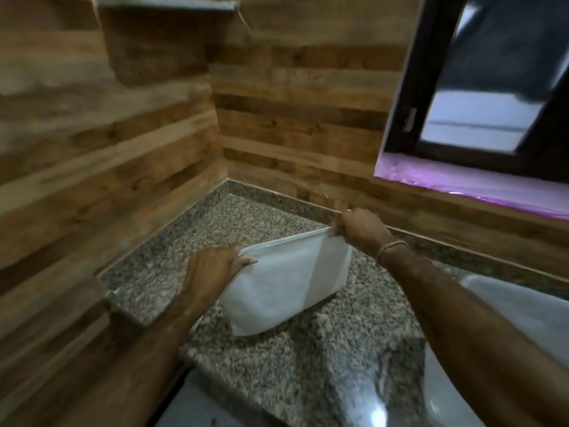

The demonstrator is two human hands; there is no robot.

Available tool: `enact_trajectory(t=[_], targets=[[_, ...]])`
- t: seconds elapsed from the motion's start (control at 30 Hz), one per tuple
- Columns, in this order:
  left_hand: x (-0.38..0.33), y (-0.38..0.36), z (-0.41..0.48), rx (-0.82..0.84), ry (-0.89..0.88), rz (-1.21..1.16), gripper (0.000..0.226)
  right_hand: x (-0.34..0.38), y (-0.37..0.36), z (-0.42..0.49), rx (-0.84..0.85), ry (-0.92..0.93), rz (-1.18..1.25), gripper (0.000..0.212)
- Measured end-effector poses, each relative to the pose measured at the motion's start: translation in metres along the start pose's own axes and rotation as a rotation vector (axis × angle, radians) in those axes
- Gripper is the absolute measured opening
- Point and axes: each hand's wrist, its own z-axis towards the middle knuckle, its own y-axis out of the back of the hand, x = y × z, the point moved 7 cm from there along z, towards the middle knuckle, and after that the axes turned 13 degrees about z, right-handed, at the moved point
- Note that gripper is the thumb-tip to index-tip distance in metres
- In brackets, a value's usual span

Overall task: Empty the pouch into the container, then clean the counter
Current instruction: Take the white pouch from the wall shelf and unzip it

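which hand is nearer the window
Right. The right hand grips the pouch's far top corner, just below and left of the window. The left hand holds the near top corner, farther left and lower.

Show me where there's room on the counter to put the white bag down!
The speckled granite counter is bare in the back corner, between the wood-panel walls and the white pouch. It is also bare in front of the pouch, toward the near edge. The middle is crowded: left hand and right hand grip the pouch's top corners there.
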Motion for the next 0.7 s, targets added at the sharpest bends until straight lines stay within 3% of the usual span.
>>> enact_trajectory(t=[0.13,0.27,0.37,0.53,0.63,0.7], targets=[[-0.017,-0.042,-0.045,0.143,0.066,-0.023,0.084,-0.016,-0.058,-0.013,0.064,-0.039,0.004,0.015],[-0.003,-0.029,-0.059,0.08,0.02,0.003,0.063,-0.022,-0.066,-0.023,-0.106,-0.058,0.033,0.01],[0.027,-0.016,-0.061,0.144,0.081,-0.089,0.057,-0.011,-0.067,-0.032,-0.219,-0.037,0.106,0.009],[0.058,0.001,-0.055,0.299,0.06,-0.335,0.032,0.062,-0.086,-0.042,-0.219,0.135,0.416,0.013],[0.058,0.018,-0.047,0.3,0.05,-0.447,0.011,0.118,-0.109,-0.041,-0.156,0.245,0.548,0.017],[0.052,0.025,-0.043,0.273,0.038,-0.515,0.009,0.15,-0.125,-0.042,-0.129,0.298,0.61,0.024]])
